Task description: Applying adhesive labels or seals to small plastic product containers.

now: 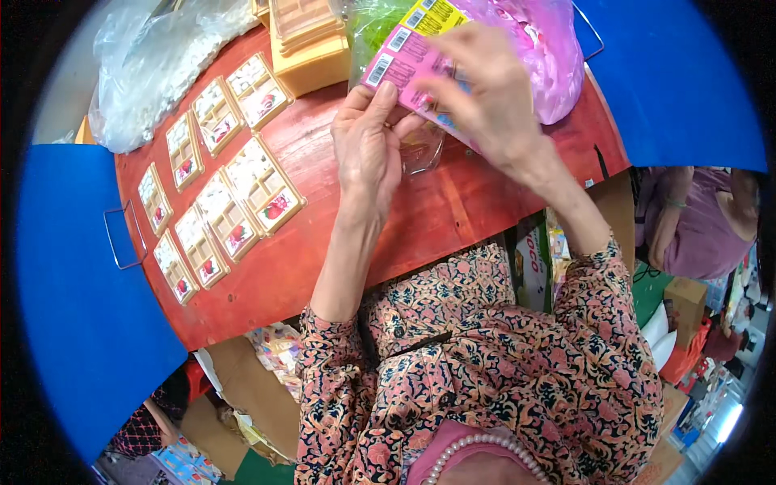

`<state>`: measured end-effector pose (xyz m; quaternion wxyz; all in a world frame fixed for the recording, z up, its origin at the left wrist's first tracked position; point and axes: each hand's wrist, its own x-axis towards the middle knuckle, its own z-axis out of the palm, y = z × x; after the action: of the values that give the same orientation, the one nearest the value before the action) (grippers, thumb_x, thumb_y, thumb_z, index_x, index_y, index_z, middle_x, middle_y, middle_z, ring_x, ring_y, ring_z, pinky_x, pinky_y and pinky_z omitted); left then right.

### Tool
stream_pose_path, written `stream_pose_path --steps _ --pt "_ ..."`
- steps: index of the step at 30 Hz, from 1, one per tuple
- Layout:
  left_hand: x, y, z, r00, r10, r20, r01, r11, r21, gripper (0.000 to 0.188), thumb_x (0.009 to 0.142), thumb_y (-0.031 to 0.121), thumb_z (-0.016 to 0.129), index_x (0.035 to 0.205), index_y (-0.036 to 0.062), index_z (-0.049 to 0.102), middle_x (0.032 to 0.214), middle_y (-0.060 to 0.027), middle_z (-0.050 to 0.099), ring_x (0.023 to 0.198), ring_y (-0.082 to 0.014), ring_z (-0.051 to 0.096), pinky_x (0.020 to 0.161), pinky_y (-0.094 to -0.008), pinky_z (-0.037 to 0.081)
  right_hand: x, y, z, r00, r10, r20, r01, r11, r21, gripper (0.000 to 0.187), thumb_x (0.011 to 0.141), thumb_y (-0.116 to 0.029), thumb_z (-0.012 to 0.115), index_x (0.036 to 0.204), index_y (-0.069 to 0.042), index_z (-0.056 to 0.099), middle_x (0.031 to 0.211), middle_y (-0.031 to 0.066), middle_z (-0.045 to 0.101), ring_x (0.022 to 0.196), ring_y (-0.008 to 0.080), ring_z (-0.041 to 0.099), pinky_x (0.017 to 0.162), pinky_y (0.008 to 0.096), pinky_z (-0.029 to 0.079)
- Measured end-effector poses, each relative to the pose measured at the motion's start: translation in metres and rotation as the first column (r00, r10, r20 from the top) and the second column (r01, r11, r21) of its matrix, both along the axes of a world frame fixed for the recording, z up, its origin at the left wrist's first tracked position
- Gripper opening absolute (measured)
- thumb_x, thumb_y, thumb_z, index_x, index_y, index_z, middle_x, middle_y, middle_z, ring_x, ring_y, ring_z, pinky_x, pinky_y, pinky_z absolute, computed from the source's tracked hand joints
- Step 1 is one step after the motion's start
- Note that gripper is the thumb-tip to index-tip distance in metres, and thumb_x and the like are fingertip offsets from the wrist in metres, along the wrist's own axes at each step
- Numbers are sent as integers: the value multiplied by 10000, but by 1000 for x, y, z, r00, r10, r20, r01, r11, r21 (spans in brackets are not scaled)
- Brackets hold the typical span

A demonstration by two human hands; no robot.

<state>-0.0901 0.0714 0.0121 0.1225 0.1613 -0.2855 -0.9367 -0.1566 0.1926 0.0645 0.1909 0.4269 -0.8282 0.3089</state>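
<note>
My left hand (370, 137) is closed on a pink sheet of barcode labels (398, 58), its thumb on the front face. Behind or joined to that sheet, a yellow part (436, 14) shows at the top. Over the right half of the sheet is my right hand (495, 101), blurred by motion. Its thumb and fingers point at the sheet, but whether they grip it is unclear. Left of my hands lie several small tan compartment trays (263, 184) in two rows, holding white pieces and a strawberry picture card (276, 207) each.
A stack of compartment trays (307, 20) rests on a yellowish block (311, 61). A clear bag of white pieces (166, 69) lies far left; a pink plastic bag (558, 61) lies far right on the red table (323, 162). Another person (699, 214) sits at the right.
</note>
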Motion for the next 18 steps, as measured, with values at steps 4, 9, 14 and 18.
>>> stream_pose_path --steps 4,9,14,18 --pt "5 -10 -3 997 -58 -41 58 998 -5 188 913 117 486 970 -49 552 882 -128 627 736 -175 633 653 -295 567 7 -15 -24 994 54 95 -48 997 -60 287 703 -136 690 946 8 638 889 121 588 828 271 557 725 350 449" --pt "11 -14 -3 992 -104 -65 99 993 -70 229 926 125 457 977 -80 549 893 -151 624 741 -182 634 676 -291 562 9 -11 -25 989 66 133 -62 997 -36 250 718 -136 686 918 9 646 848 104 594 766 244 571 661 327 464" --pt "7 -10 -8 976 -161 -146 141 980 -139 241 926 115 454 981 -100 549 905 -165 622 751 -185 637 704 -283 557 7 -5 -25 985 83 153 -80 997 -24 201 736 -102 664 907 1 646 812 95 579 726 237 562 622 328 458" --pt "11 -8 -3 986 -124 -108 97 969 -226 245 921 115 467 982 -106 553 899 -155 625 754 -175 635 703 -269 553 12 -8 -21 990 105 96 -105 994 4 152 763 -63 625 899 5 636 764 95 553 701 234 551 604 336 446"
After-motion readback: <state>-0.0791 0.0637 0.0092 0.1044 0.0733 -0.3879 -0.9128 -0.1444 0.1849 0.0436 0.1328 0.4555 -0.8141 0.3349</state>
